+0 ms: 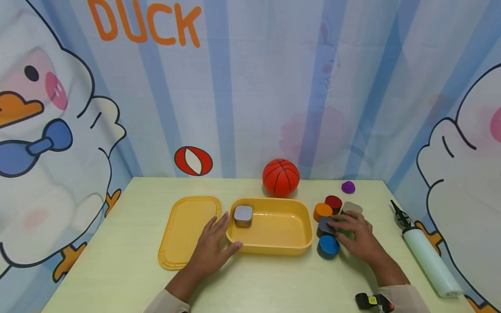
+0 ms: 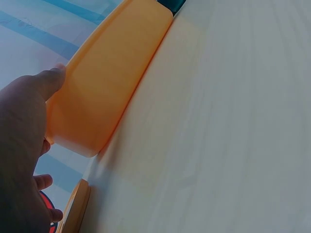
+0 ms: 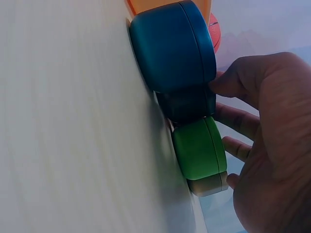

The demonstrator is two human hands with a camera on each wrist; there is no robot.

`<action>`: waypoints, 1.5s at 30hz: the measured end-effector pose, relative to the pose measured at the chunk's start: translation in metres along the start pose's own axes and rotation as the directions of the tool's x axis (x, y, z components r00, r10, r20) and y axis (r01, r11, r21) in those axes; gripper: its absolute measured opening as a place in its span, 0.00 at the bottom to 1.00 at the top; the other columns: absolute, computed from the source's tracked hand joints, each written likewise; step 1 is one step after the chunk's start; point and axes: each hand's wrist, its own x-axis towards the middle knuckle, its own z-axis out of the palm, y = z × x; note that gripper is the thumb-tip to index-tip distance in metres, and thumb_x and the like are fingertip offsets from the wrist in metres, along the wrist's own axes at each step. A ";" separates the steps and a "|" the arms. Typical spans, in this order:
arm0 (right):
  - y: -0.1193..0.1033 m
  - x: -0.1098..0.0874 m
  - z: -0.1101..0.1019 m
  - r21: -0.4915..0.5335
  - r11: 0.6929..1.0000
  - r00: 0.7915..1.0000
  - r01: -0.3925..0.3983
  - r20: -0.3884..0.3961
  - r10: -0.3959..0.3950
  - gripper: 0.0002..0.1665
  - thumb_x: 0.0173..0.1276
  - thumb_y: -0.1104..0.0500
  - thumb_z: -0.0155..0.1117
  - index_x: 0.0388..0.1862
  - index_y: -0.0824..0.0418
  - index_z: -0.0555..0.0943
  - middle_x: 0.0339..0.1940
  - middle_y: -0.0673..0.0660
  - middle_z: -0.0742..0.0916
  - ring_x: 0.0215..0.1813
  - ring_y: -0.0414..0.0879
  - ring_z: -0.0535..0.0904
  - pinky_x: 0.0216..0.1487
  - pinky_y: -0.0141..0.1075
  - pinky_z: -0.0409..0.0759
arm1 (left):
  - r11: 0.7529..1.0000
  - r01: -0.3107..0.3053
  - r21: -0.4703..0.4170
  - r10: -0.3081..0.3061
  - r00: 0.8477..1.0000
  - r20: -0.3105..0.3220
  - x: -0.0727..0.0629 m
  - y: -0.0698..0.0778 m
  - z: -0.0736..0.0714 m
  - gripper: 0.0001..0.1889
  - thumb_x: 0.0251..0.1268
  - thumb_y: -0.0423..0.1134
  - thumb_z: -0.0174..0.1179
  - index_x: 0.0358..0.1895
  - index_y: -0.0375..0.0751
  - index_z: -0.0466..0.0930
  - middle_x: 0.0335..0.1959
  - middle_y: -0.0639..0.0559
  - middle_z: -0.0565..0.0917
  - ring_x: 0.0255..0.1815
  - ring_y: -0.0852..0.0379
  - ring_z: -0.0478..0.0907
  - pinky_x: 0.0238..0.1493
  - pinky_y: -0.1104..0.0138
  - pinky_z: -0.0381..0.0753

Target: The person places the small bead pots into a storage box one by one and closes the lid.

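My left hand [image 1: 210, 251] rests at the left front corner of a yellow plastic box [image 1: 270, 250], thumb touching its front rim and fingers along the left end. Inside the box sits a grey rounded-square tin [image 1: 243, 216]. To the box's right, my right hand [image 1: 358, 237] pinches a dark grey tin [image 1: 325, 226] between thumb and fingers. Around it stand a blue tin [image 3: 167, 51], a green tin [image 3: 199, 150], an orange tin [image 1: 322, 211], a dark red tin [image 1: 333, 203] and a beige-grey tin [image 1: 353, 208]. The fingers partly hide the green tin.
A flat yellow lid [image 1: 188, 230] lies left of the box. Behind the box is a red basketball [image 1: 281, 177]. A small purple object [image 1: 348, 187] lies at the back right. Along the right edge lies a pale green cylinder [image 1: 432, 263] with a black end.
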 end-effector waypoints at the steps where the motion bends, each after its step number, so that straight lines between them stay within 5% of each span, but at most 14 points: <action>1: -0.001 0.000 0.000 0.003 1.000 1.000 0.000 0.007 0.000 0.20 0.70 0.71 0.72 0.59 0.62 0.92 0.66 0.71 0.87 0.75 0.74 0.65 0.66 0.79 0.54 | 1.000 -0.001 -0.001 0.001 1.000 -0.001 0.000 0.000 0.000 0.47 0.74 0.59 0.69 0.85 0.36 0.63 0.88 0.44 0.65 0.90 0.31 0.56 0.86 0.34 0.60; 9: -0.003 0.001 -0.002 -0.007 0.999 0.998 -0.047 0.048 0.047 0.22 0.69 0.63 0.79 0.62 0.62 0.91 0.69 0.70 0.86 0.77 0.73 0.63 0.68 0.78 0.53 | 1.000 0.005 0.001 -0.005 1.000 0.005 0.000 0.001 -0.002 0.47 0.74 0.59 0.69 0.86 0.36 0.63 0.88 0.44 0.64 0.91 0.32 0.55 0.87 0.35 0.59; 22: -0.002 0.000 0.001 -0.005 1.000 1.000 -0.029 0.007 0.029 0.22 0.66 0.62 0.83 0.59 0.59 0.93 0.65 0.68 0.89 0.73 0.70 0.68 0.66 0.79 0.56 | 1.000 0.004 -0.026 -0.005 1.000 -0.007 -0.002 0.000 -0.001 0.47 0.73 0.58 0.70 0.85 0.36 0.63 0.87 0.43 0.65 0.90 0.29 0.56 0.85 0.32 0.60; 36: -0.005 0.007 -0.009 0.035 0.996 0.990 0.076 -0.122 -0.072 0.24 0.62 0.69 0.82 0.58 0.62 0.92 0.62 0.69 0.89 0.69 0.66 0.70 0.62 0.78 0.63 | 1.000 -0.007 -0.021 0.006 1.000 -0.023 0.000 0.001 0.001 0.46 0.74 0.58 0.70 0.84 0.35 0.65 0.87 0.43 0.66 0.89 0.28 0.57 0.84 0.31 0.61; 39: -0.008 0.010 -0.010 0.037 0.995 0.984 0.096 -0.153 -0.089 0.24 0.62 0.70 0.81 0.58 0.63 0.92 0.63 0.68 0.89 0.70 0.57 0.70 0.62 0.70 0.69 | 1.000 -0.001 -0.028 0.001 1.000 -0.012 0.001 0.001 0.001 0.46 0.74 0.59 0.69 0.85 0.36 0.64 0.88 0.44 0.65 0.89 0.28 0.56 0.85 0.31 0.61; 43: -0.013 0.016 -0.008 0.021 0.992 0.978 0.123 -0.170 -0.118 0.26 0.63 0.69 0.81 0.61 0.61 0.92 0.66 0.66 0.89 0.68 0.36 0.70 0.66 0.37 0.76 | 1.000 0.009 -0.029 -0.010 1.000 -0.007 0.000 0.001 0.001 0.46 0.74 0.58 0.70 0.85 0.36 0.64 0.88 0.44 0.65 0.90 0.28 0.56 0.85 0.32 0.61; 45: -0.018 0.019 -0.007 0.014 0.993 0.978 0.121 -0.174 -0.117 0.26 0.64 0.68 0.81 0.62 0.60 0.91 0.67 0.65 0.88 0.67 0.36 0.73 0.63 0.30 0.77 | 1.000 0.018 -0.024 -0.018 1.000 0.000 0.000 0.001 0.000 0.46 0.74 0.59 0.70 0.85 0.37 0.64 0.88 0.45 0.64 0.90 0.29 0.55 0.86 0.33 0.60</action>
